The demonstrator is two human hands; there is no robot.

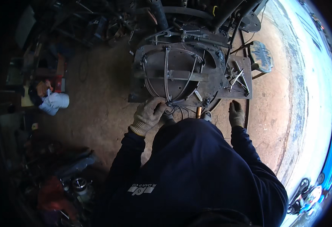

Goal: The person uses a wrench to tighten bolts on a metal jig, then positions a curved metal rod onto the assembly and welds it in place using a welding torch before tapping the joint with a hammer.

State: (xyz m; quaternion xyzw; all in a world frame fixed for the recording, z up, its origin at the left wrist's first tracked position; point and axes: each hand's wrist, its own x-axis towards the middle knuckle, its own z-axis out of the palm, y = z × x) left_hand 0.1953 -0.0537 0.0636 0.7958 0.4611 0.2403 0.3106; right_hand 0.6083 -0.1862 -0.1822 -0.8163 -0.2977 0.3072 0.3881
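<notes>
A bent metal-rod frame, rounded with crossing rods, lies on a dark steel worktable in front of me. A flat metal bar crosses it. At the table's near edge, my left hand, in a pale knit glove, has its fingertips close to the frame's near end; I cannot tell whether they touch. Its thumb and fingers are apart, with nothing visible between them. My right hand, also gloved, hangs below the side plate, fingers loosely bent and apart, holding nothing visible. A copper-coloured cylinder shows between them.
Several tools lie on the side plate. Wrenches lie at the table's far side. A worn stool stands at the right. Cables hang near my feet. Cluttered parts and a white bucket line the left.
</notes>
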